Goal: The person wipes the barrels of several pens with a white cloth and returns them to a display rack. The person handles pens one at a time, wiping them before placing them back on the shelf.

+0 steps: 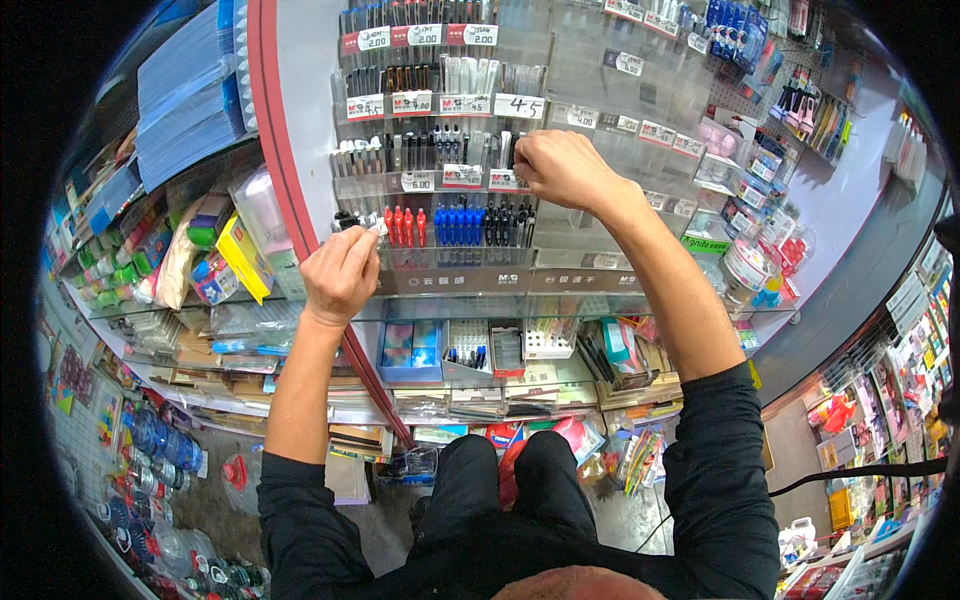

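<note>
A clear tiered pen rack with price tags stands before me. At its lower left corner is my left hand, fingers curled together, close to black-and-clear pens and left of the red pens. Whether it holds anything cannot be told. Higher up, my right hand is curled at the right end of the third row from the bottom-lit tiers, beside white-bodied pens; its fingertips are turned away, so its contents are hidden. Blue pens and black pens fill the lowest tier between and below my hands.
Under the rack, a glass shelf sits over a blue box, a white pen box and stacked notebooks. A red-edged upright divides off blue folders at left. Jars stand at right. Bottles lie on the floor at left.
</note>
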### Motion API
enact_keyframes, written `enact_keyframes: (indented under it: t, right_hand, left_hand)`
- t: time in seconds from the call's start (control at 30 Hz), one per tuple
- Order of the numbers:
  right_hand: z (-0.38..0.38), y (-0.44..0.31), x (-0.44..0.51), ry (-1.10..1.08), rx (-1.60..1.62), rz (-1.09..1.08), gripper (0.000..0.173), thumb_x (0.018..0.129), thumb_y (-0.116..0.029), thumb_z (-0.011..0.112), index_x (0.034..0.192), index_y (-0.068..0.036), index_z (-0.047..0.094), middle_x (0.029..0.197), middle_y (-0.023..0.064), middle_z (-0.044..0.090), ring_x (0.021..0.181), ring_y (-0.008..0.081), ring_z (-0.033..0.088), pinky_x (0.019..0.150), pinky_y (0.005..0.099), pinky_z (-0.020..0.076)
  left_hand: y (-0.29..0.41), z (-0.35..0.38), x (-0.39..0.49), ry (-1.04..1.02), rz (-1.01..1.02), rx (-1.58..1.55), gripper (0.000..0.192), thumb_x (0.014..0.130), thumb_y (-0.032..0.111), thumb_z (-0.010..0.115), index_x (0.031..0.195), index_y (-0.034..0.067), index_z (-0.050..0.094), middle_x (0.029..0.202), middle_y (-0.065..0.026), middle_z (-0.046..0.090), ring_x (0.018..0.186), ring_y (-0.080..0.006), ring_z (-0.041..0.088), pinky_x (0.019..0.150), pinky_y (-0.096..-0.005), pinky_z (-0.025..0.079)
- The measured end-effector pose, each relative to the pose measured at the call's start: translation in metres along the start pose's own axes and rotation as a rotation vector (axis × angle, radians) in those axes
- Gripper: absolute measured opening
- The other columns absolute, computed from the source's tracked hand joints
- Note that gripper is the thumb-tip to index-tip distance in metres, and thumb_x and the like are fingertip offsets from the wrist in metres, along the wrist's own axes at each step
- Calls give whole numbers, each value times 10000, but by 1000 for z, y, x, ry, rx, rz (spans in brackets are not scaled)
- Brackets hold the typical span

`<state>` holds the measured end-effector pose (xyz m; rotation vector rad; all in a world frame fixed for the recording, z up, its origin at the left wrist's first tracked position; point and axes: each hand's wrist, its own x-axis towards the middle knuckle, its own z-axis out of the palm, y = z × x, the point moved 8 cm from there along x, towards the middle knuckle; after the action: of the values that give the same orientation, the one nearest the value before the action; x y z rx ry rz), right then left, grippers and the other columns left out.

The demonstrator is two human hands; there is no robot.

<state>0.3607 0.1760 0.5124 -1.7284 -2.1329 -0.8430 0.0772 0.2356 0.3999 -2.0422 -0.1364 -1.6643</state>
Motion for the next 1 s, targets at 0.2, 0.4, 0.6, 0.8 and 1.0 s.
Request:
enact_keyframes:
  t: [0.2, 0.4, 0.6, 0.8, 1.0]
  right_hand:
    - [2, 4, -7, 65, 100, 42, 209, 944, -182, 677, 889, 19, 679, 951, 244, 723, 883, 490, 701, 788, 586, 560]
    - [5, -11, -22, 137, 2, -1, 166, 950, -155, 678, 870, -10, 667, 955, 203, 686, 858, 448, 700, 728, 556, 564]
    - [-6, -18, -38, 192, -30, -25, 71, 933, -88, 659, 966, -30, 683, 958, 163, 649, 816, 421, 692, 695, 526, 561]
    - [1, -29, -48, 217, -57, -44, 62, 920, -77, 643, 942, -19, 646, 928, 155, 646, 826, 395, 712, 673, 516, 587]
    - [17, -38, -57, 141, -248, -57, 438, 875, -34, 658, 1296, 83, 632, 955, 170, 646, 797, 348, 719, 662, 442, 599]
  left_hand:
    - [2, 0, -4, -13, -2, 9, 275, 819, -48, 817, 1074, 32, 755, 971, -109, 758, 786, -269, 749, 686, -363, 603]
    - [2, 1, -5, -10, 14, 17, 268, 824, -22, 818, 1079, 39, 761, 986, -94, 751, 780, -247, 741, 673, -351, 598]
    - [2, 1, -5, -11, 15, 25, 262, 825, -10, 818, 1075, 42, 764, 987, -88, 749, 782, -233, 737, 668, -343, 596]
    - [1, 2, -6, -23, 11, 23, 267, 820, -12, 813, 1078, 41, 766, 984, -95, 749, 783, -241, 737, 672, -350, 597]
    - [2, 3, -6, -15, 24, 30, 268, 815, -26, 802, 1074, 32, 768, 978, -93, 743, 765, -256, 727, 661, -369, 586]
